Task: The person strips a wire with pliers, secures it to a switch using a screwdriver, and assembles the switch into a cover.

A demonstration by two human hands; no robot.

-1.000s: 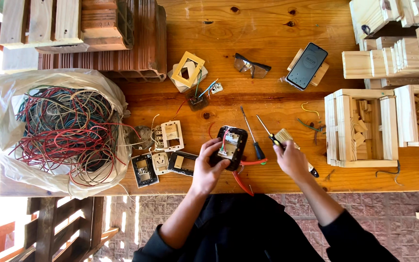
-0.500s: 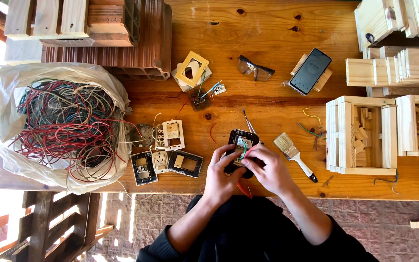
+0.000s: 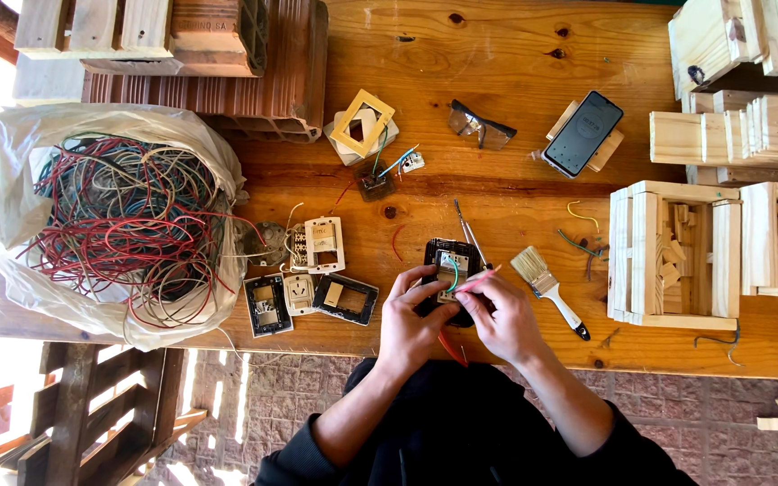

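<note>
Black switch module (image 3: 447, 270) near tabletop's front edge, long axis front-to-back. Left hand (image 3: 410, 317) curled, gripped module; right hand (image 3: 502, 315) pinched red wire (image 3: 472, 283) on it.

Black phone (image 3: 583, 133), dark screen, on small wooden block (image 3: 607, 153); plastic bag (image 3: 20, 171) of wires far left

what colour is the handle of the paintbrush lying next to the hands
White, with pale bristles; the paintbrush lies on the wooden table just right of the right hand. Head view shows it.
</note>
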